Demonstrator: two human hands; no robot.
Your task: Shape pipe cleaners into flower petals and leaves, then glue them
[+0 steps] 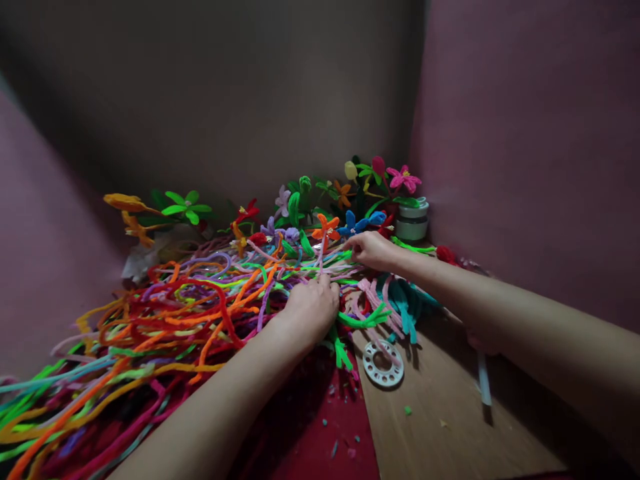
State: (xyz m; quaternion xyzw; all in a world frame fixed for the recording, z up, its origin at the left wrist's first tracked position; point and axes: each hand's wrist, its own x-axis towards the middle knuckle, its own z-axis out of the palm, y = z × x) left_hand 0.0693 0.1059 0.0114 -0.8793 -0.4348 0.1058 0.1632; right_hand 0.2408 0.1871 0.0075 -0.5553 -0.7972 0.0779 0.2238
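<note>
The orange fuzzy-wire flower (326, 228) lies just beyond the fingertips of the left hand (313, 308), which is closed on its thin pale-pink stem. The right hand (373, 251) is right of the flower, other fingers curled, forefinger out to the left — whether it pinches anything, I cannot tell. Tangled multicoloured fuzzy wires (185, 307) spread left of the left hand; a white perforated plastic ring (383, 365) sits to its right, nearer the wearer, on a brown wooden board (430, 413) beside a dark red surface (310, 427). Mauve walls flank a grey one ahead. The flower's head points away from the left hand — its stem's long axis runs forward, nearly straight.
</note>
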